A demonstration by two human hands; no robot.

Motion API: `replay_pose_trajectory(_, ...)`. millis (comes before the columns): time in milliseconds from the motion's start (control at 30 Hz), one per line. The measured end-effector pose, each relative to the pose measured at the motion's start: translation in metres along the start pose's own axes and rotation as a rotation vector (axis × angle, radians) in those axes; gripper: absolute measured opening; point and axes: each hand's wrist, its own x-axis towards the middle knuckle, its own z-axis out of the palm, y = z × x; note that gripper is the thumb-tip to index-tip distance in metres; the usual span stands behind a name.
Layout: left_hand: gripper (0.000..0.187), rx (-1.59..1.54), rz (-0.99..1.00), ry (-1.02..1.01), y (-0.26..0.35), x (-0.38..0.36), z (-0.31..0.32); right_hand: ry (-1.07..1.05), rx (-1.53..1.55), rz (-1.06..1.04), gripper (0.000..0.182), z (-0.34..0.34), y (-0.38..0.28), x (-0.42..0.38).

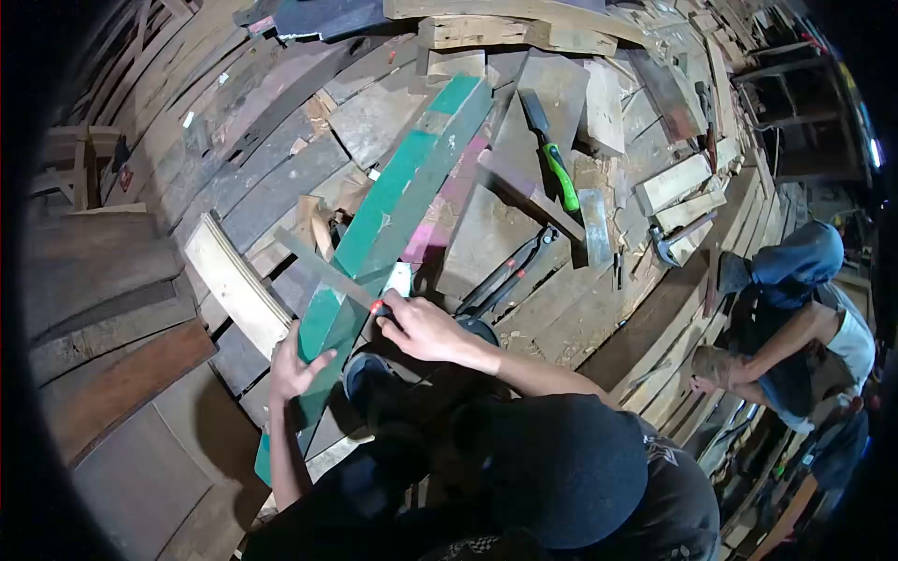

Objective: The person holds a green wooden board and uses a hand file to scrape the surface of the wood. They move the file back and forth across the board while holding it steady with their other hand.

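A long wooden beam with green paint on its top slants across the middle of the view. My left hand grips its near end, the thumb over the green top and the fingers at the left side. In my right hand is the red and black handle of a flat grey tool that looks like a file. Its blade lies across the beam's top, just beyond my left hand. Whether its face has teeth is too small to tell.
Pincers, a green-handled chisel and a claw hammer lie right of the beam among wood offcuts. A pale moulded wood piece lies left. Another person sits at the right. Thick planks lie at the back.
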Motion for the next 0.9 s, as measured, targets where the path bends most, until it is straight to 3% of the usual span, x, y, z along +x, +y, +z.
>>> replay_pose_trajectory(100, 0.066, -0.381, -0.045, -0.093, -0.016, 0.009, -0.003, -0.124, 0.017, 0.094, 0.029, -0.018, -0.008, 0.000)
replay_pose_trajectory(167, 0.069, -0.217, -0.064, -0.143, -0.017, 0.013, -0.016, -0.023, 0.074, 0.012, 0.026, -0.011, 0.002, -0.007)
replay_pose_trajectory(267, 0.068, 0.074, -0.087, -0.069, -0.002, 0.006, -0.021, -0.081, 0.138, 0.189, 0.022, -0.025, -0.017, -0.011)
replay_pose_trajectory(300, 0.068, 0.058, -0.073, -0.071, -0.007, 0.003, -0.018, -0.014, 0.156, 0.099, 0.022, -0.021, -0.014, -0.014)
replay_pose_trajectory(367, 0.070, 0.032, -0.030, -0.060, -0.016, 0.007, -0.015, -0.050, 0.173, 0.169, 0.023, -0.022, -0.015, -0.017)
replay_pose_trajectory(500, 0.072, -0.040, -0.023, -0.077, -0.009, 0.007, -0.017, 0.010, 0.139, 0.106, 0.022, -0.018, -0.011, -0.019)
replay_pose_trajectory(700, 0.077, -0.386, -0.158, -0.166, -0.008, 0.007, -0.017, 0.034, 0.094, 0.118, 0.028, -0.012, -0.002, -0.020)
replay_pose_trajectory(900, 0.076, -0.351, -0.118, -0.118, -0.022, 0.008, -0.015, 0.086, -0.012, 0.077, 0.025, -0.022, 0.007, -0.037)
